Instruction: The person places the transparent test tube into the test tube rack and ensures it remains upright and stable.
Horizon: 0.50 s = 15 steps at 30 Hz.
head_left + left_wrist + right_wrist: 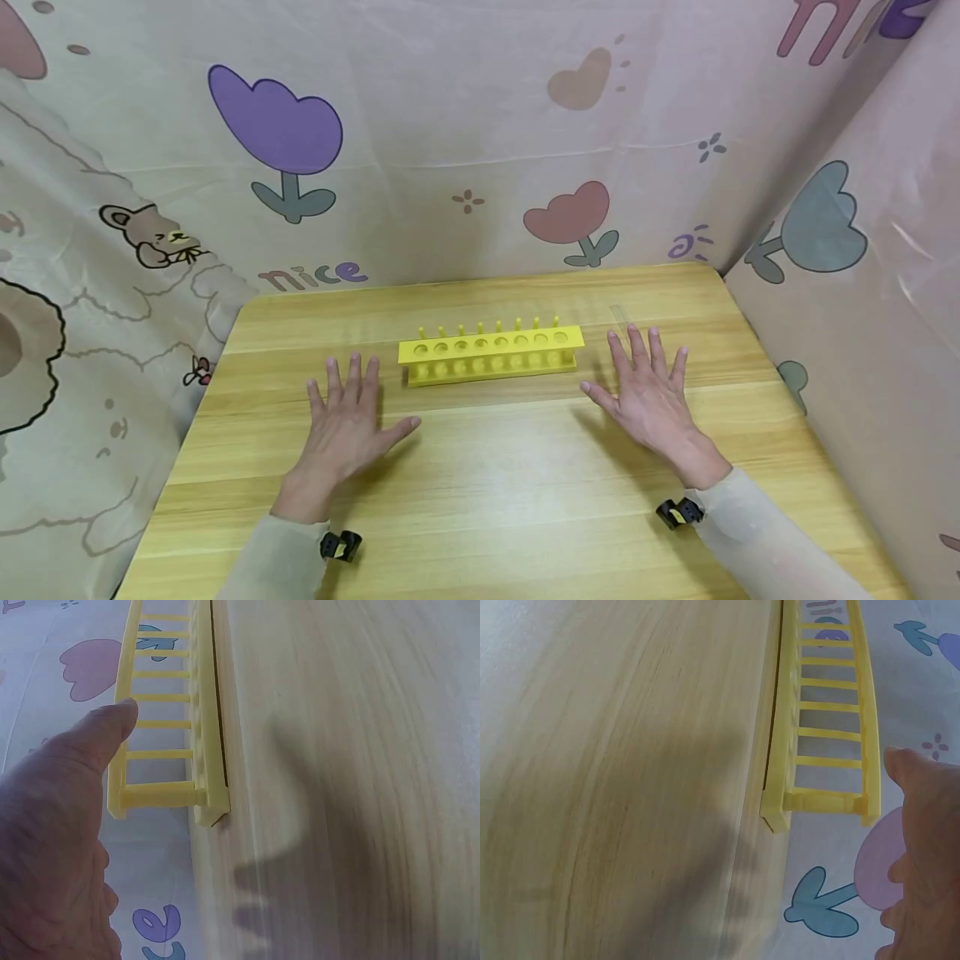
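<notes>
A yellow test tube rack stands at the middle of the table, with a row of round holes on top and several upright pegs along its back. To its left, my left hand is spread flat with the palm down, its thumb pointing toward the rack. On the other side, my right hand is spread the same way and holds nothing. Just beyond its fingertips lies a narrow, clear, see-through piece, partly hidden by the fingers. In the left wrist view the left thumb overlaps the rack's upper edge.
The wooden table has its back edge against a printed curtain, and more curtain hangs along both sides. A small black device sits at the left wrist, another black device at the right.
</notes>
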### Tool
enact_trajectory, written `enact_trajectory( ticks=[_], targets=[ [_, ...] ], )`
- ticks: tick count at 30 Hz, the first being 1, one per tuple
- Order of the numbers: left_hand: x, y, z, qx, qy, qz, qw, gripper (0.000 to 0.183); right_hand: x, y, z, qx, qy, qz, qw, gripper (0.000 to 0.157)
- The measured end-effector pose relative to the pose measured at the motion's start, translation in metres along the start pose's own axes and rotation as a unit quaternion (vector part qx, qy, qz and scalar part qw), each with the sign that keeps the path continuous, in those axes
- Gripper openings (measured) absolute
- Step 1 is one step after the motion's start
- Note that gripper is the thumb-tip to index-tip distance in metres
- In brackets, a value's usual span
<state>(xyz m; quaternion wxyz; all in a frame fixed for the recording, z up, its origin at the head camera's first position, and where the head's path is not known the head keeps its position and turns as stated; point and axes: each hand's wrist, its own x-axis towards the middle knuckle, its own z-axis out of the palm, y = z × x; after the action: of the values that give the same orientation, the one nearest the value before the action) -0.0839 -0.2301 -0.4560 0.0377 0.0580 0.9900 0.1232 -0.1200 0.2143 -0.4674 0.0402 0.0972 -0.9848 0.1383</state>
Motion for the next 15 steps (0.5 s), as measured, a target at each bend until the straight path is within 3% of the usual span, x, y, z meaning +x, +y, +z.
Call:
enact_trajectory(
  ticks=[6,15],
  targets=[
    [0.007,0.001,-0.003,-0.002,0.003,0.003,1.0000,0.122,0.001,0.001,0.000,0.002,0.003,-0.003,1.000,0.096],
    [0.029,0.010,-0.007,-0.003,-0.001,0.026,0.9997,0.116,0.010,0.003,0.002,0.004,0.018,-0.024,1.000,0.089]
  ],
)
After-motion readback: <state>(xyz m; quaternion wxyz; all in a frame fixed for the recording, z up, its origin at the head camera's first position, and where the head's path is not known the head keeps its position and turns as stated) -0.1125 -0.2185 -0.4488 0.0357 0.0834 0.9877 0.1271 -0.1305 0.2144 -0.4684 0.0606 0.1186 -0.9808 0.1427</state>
